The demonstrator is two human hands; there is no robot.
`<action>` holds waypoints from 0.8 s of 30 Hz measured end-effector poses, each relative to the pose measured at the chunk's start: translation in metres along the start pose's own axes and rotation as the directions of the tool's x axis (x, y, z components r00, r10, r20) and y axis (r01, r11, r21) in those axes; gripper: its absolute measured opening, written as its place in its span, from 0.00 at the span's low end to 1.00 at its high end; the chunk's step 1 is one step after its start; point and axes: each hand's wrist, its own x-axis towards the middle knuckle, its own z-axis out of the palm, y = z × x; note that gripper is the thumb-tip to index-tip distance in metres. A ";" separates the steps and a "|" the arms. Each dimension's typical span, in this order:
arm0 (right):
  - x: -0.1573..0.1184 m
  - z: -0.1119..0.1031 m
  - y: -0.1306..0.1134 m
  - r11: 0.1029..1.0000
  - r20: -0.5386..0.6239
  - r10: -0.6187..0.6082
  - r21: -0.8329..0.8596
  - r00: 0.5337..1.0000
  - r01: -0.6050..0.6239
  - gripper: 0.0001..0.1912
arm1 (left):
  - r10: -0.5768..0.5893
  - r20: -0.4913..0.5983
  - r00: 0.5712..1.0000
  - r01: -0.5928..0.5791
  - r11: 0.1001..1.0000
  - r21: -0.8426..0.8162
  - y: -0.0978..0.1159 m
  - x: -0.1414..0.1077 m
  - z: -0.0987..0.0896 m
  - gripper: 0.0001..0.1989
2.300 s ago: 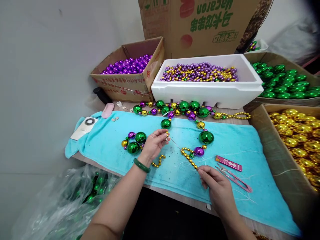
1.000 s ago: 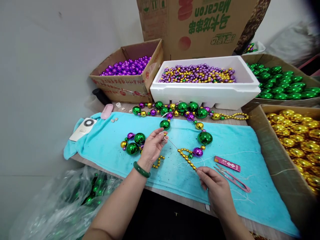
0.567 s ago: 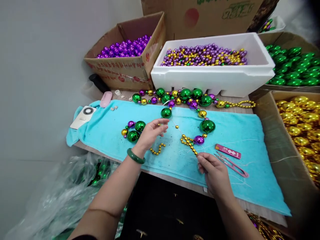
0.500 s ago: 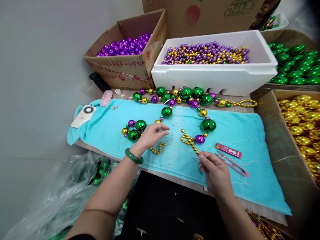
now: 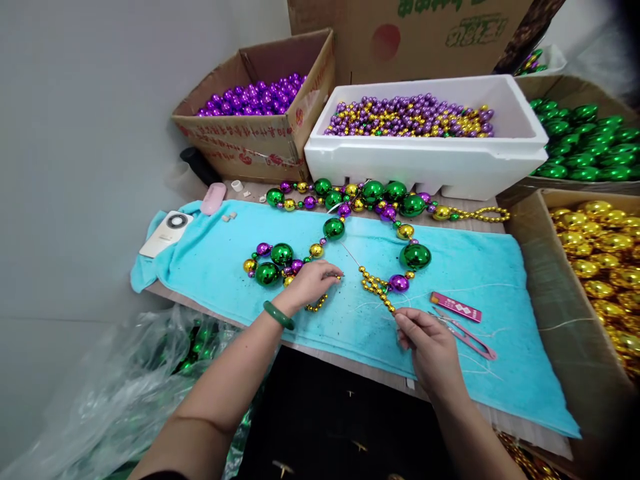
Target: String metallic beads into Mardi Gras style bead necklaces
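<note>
My right hand (image 5: 429, 343) pinches the lower end of a gold bead strand (image 5: 373, 283), which lies looped beside a purple bead (image 5: 399, 283) of a big necklace. A thin stiff thread or needle (image 5: 351, 253) sticks up-left from the strand's far end. My left hand (image 5: 316, 283), with a green bangle (image 5: 279, 315) at the wrist, has its fingertips closed together just left of that strand. What they hold is too small to make out. Under this hand lies a short gold bead string (image 5: 316, 307), partly hidden. Large green beads (image 5: 267, 273) lie to its left.
A turquoise towel (image 5: 425, 360) covers the table. On it are pink thread snips (image 5: 473, 340), a maroon packet (image 5: 456, 307) and a white phone-like device (image 5: 167, 233). Behind stand a purple-bead carton (image 5: 240, 140) and a white foam box (image 5: 420, 157); a gold-bead carton (image 5: 565, 320) is at right.
My left hand has moved slightly right and down, and its fingers have closed. My right hand keeps its pinch on the gold bead strand. The view has tilted slightly.
</note>
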 end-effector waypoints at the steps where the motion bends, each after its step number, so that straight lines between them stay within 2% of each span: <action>1: 0.000 -0.001 0.001 1.000 0.003 -0.001 -0.013 1.000 0.001 0.13 | -0.070 -0.046 0.996 0.060 0.979 -0.195 0.000 0.002 0.000 0.07; 2: 0.000 -0.002 0.001 1.000 0.006 0.000 -0.026 1.000 0.000 0.13 | -0.146 -0.059 0.988 0.111 0.909 -0.401 0.000 0.003 0.000 0.07; 3: 0.000 -0.003 0.002 0.999 0.010 0.004 -0.038 1.000 -0.004 0.13 | -0.211 -0.042 0.977 0.145 0.793 -0.591 0.001 0.005 0.000 0.07; 5: 0.000 -0.004 0.003 0.998 0.016 0.016 -0.058 1.000 -0.015 0.13 | -0.270 0.024 0.963 0.163 0.509 -0.845 0.003 0.006 -0.002 0.08; 7: -0.001 -0.005 0.003 0.998 0.024 0.025 -0.067 0.999 -0.024 0.14 | -0.268 0.074 0.961 0.155 0.296 -0.943 0.005 0.007 -0.006 0.08; 9: -0.001 -0.004 0.003 0.998 0.027 0.028 -0.065 0.999 -0.026 0.14 | -0.248 0.106 0.963 0.155 0.188 -0.970 0.006 0.008 -0.008 0.08; 12: 0.000 -0.003 0.003 0.998 0.032 0.033 -0.059 0.999 -0.032 0.15 | -0.230 0.127 0.965 0.159 0.126 -0.979 0.006 0.008 -0.009 0.08; 24: -0.001 0.000 0.001 0.998 0.030 0.032 -0.059 0.999 -0.031 0.16 | -0.214 0.144 0.966 0.155 0.036 -0.987 0.009 0.006 -0.007 0.05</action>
